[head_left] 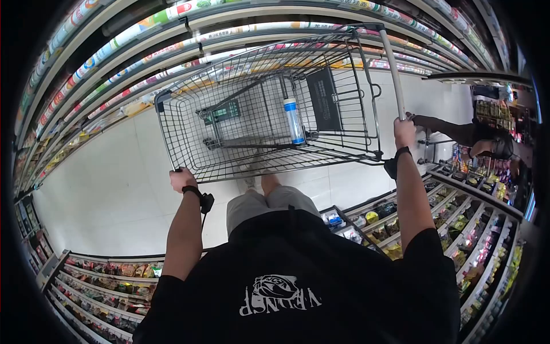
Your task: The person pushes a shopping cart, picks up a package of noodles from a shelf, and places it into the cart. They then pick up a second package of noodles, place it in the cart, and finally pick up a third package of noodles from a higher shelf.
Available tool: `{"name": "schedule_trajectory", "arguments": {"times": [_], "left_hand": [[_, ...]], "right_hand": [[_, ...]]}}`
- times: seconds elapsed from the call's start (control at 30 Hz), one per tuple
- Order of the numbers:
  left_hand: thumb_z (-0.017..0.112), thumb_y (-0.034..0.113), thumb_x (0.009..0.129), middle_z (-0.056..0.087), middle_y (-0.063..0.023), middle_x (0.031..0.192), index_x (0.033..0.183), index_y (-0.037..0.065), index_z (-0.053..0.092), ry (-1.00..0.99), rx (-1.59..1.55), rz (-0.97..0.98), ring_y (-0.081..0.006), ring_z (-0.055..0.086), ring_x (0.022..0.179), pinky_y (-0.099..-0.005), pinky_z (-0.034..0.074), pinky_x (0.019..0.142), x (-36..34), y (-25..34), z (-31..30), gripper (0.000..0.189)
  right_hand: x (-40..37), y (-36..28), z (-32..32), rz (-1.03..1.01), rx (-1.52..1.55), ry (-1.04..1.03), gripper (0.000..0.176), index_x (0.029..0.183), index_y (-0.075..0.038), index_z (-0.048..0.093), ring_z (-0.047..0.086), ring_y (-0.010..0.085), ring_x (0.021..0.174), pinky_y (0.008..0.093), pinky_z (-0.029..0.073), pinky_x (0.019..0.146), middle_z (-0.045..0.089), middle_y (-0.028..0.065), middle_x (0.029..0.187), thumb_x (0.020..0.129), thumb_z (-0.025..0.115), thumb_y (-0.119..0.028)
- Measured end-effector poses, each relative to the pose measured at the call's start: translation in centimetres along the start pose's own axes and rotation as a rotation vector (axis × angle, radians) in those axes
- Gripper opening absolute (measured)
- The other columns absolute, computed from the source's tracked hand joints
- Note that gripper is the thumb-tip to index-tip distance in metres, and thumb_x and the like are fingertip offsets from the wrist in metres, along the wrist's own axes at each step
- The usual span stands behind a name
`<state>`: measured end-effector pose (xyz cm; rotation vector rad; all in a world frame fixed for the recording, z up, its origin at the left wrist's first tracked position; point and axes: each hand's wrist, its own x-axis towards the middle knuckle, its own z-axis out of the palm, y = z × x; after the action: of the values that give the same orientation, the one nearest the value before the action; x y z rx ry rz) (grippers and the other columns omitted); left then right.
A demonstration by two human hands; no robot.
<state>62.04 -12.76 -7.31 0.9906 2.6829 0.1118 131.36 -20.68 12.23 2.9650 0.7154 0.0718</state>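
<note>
Between left hand [182,179] and right hand [404,132] — the shopping cart [323,100], gripped.

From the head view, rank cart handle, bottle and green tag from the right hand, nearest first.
1. Cart handle, gripped by the right hand.
2. Bottle, middle of the basket, to its left.
3. Green tag, farther left in the basket.

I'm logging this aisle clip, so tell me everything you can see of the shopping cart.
The shopping cart is a dark, metal-looking wire basket standing on the pale floor between stocked shelves. A light grey handle bar runs along its right end, with a dark panel on the flap beside it. A clear bottle with blue cap and label sits inside. The right hand grips the handle's near end; the left hand holds the basket's near left corner.
</note>
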Motion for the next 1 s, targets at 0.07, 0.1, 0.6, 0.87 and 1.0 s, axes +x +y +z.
{"name": "schedule_trajectory", "arguments": {"times": [0.07, 0.1, 0.6, 0.87, 1.0], "left_hand": [[0.065, 0.029, 0.085, 0.07, -0.0196, 0.091, 0.097, 0.003, 0.063, -0.01, -0.009, 0.005, -0.0389, 0.069, 0.087, -0.0484, 0.055, 0.078, -0.7, 0.7, -1.3, 0.029], [0.065, 0.03, 0.085, 0.07, -0.02, 0.091, 0.097, 0.003, 0.063, -0.009, -0.022, 0.017, -0.0392, 0.068, 0.088, -0.0484, 0.055, 0.078, -0.5, 0.7, -1.4, 0.029], [0.08, 0.038, 0.072, 0.045, -0.024, 0.133, 0.134, -0.008, 0.037, -0.178, 0.096, 0.648, -0.0343, 0.042, 0.126, -0.0426, 0.036, 0.105, -4.9, 16.0, 2.1, 0.088], [0.062, 0.019, 0.086, 0.069, -0.0133, 0.09, 0.11, 0.008, 0.068, -1.135, 0.231, 0.792, -0.0291, 0.064, 0.077, -0.037, 0.052, 0.073, -20.9, 27.1, 28.6, 0.027], [0.069, 0.053, 0.079, 0.057, -0.0223, 0.118, 0.118, -0.005, 0.052, -0.759, 0.404, 0.559, -0.0328, 0.064, 0.105, -0.0443, 0.054, 0.087, -26.0, 23.7, 39.8, 0.072]], "right_hand": [[-0.7, -0.3, -0.6, -0.008, -0.014, 0.017, 0.043, 0.095, 0.0, 0.073, 0.068, 0.0407, 0.092, 0.0486, 0.054, 0.086, 0.069, 0.0241, 0.095, 0.085, 0.053, -0.036], [-0.9, -0.5, -0.6, -0.01, -0.017, 0.028, 0.043, 0.095, 0.0, 0.073, 0.068, 0.0405, 0.092, 0.0485, 0.054, 0.086, 0.069, 0.0242, 0.095, 0.085, 0.053, -0.036], [0.5, 4.8, 1.8, 0.116, 0.753, -0.61, 0.027, 0.058, -0.006, 0.045, 0.041, 0.0153, 0.034, 0.0334, 0.035, 0.032, 0.043, 0.0031, 0.048, 0.08, 0.058, -0.015], [0.2, 4.5, 1.3, 0.164, 0.714, -0.629, 0.03, 0.057, -0.003, 0.049, 0.043, 0.0139, 0.033, 0.0316, 0.034, 0.031, 0.044, 0.0032, 0.045, 0.083, 0.058, -0.014], [0.3, 4.1, 1.4, 0.264, 0.663, -0.614, 0.033, 0.057, -0.005, 0.046, 0.044, 0.0127, 0.033, 0.0311, 0.034, 0.031, 0.045, 0.0017, 0.046, 0.086, 0.059, -0.014]]}}
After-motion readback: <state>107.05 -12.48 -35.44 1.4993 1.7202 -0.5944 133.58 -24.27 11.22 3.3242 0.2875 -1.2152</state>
